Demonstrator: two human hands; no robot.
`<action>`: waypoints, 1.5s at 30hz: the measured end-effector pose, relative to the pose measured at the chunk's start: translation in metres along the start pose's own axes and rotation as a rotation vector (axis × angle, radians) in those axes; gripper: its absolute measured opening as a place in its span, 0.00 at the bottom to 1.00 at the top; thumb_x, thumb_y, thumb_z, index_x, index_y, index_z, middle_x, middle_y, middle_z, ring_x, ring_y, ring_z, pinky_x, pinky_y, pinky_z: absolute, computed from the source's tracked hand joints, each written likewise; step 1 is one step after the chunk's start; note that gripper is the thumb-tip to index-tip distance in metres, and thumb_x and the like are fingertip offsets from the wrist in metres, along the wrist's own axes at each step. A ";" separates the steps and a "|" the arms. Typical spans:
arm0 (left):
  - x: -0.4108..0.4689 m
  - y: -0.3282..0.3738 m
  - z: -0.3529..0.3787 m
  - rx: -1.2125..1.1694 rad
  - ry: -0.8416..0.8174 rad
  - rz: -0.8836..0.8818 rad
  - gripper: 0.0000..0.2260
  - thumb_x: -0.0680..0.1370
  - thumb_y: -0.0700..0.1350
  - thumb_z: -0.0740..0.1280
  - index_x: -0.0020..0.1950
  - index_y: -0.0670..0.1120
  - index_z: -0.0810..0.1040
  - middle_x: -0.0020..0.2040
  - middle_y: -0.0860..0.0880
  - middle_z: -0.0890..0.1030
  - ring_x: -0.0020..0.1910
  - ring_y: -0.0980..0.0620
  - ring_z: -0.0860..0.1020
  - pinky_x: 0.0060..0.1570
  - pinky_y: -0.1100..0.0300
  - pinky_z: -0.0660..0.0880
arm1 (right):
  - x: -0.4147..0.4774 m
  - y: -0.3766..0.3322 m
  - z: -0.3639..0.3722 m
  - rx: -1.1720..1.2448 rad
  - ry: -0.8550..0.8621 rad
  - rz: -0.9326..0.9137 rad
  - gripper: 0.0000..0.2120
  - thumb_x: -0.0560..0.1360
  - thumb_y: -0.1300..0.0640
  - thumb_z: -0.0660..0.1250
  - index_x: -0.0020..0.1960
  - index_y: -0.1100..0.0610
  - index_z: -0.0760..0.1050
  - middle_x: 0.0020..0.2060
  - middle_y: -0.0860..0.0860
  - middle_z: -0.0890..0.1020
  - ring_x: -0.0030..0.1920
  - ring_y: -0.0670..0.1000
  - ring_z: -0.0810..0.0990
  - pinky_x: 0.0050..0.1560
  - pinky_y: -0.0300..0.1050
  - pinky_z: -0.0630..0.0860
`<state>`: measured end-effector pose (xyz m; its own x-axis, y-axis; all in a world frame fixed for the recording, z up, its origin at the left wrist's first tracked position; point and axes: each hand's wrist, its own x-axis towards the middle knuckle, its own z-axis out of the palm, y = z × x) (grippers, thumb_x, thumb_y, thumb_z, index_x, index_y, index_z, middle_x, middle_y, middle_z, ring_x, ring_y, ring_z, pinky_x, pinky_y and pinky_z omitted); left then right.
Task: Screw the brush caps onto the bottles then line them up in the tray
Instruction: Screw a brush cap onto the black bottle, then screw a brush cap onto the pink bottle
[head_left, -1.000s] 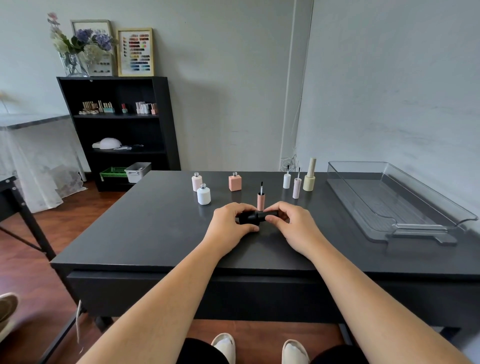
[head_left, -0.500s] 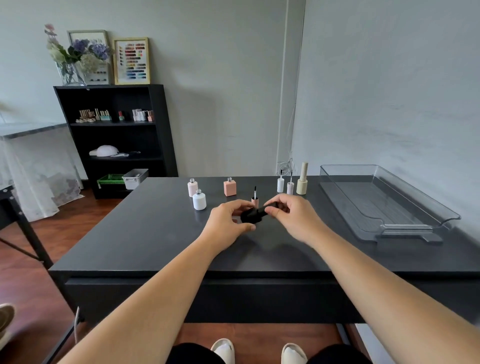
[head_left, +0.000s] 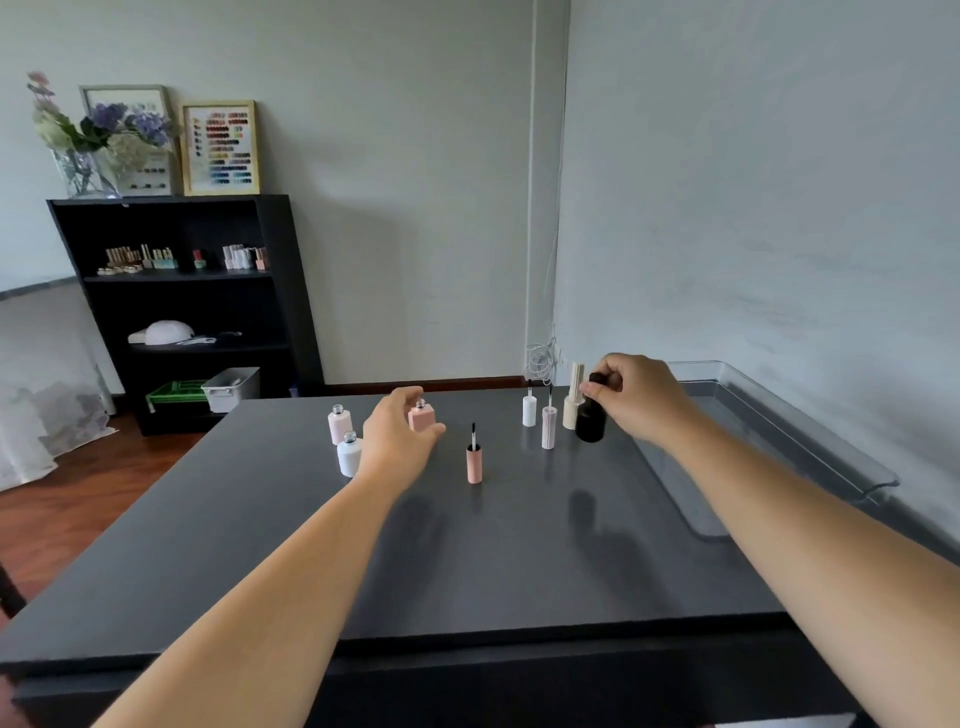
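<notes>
Black bottle (head_left: 590, 423) is hanging by its cap (head_left: 597, 379) from the right hand's (head_left: 636, 397) pinch near the table's (head_left: 519, 571) far edge, likely bound for the tray (head_left: 883, 480); the loosely spread left hand (head_left: 395, 436) is hovering beside the pink bottle (head_left: 422, 417).

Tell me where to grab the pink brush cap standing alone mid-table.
Pinch the pink brush cap by its round barrel, thumb and finger on opposite sides, coming in level from the near side. It stands upright on its closed end with the black brush pointing up, so a grab from above would likely hit the bristles.
</notes>
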<state>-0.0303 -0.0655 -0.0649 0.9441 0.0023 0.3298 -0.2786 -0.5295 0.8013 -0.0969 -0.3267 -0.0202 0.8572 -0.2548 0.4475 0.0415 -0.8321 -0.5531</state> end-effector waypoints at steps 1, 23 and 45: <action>0.006 -0.002 0.004 0.009 -0.005 -0.004 0.24 0.73 0.43 0.71 0.67 0.49 0.70 0.64 0.52 0.75 0.59 0.53 0.73 0.53 0.66 0.65 | 0.004 0.004 0.002 -0.017 -0.010 0.009 0.06 0.73 0.53 0.70 0.40 0.53 0.76 0.30 0.42 0.74 0.32 0.40 0.70 0.31 0.37 0.63; 0.045 -0.032 0.042 0.059 0.036 -0.188 0.13 0.74 0.40 0.68 0.58 0.44 0.76 0.54 0.45 0.79 0.46 0.52 0.72 0.49 0.56 0.71 | 0.031 0.034 0.029 -0.096 -0.140 0.113 0.08 0.72 0.49 0.70 0.45 0.53 0.77 0.34 0.46 0.75 0.38 0.50 0.75 0.36 0.42 0.67; -0.073 -0.017 -0.008 -0.161 0.000 -0.060 0.09 0.74 0.41 0.70 0.48 0.53 0.73 0.39 0.61 0.74 0.39 0.63 0.74 0.35 0.73 0.65 | -0.072 -0.047 0.108 0.325 -0.051 0.082 0.13 0.71 0.51 0.72 0.54 0.53 0.78 0.30 0.44 0.74 0.33 0.41 0.72 0.36 0.34 0.68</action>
<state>-0.0962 -0.0503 -0.0984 0.9599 0.0303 0.2787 -0.2461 -0.3852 0.8894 -0.1049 -0.2159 -0.1017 0.8886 -0.2826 0.3612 0.1260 -0.6070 -0.7847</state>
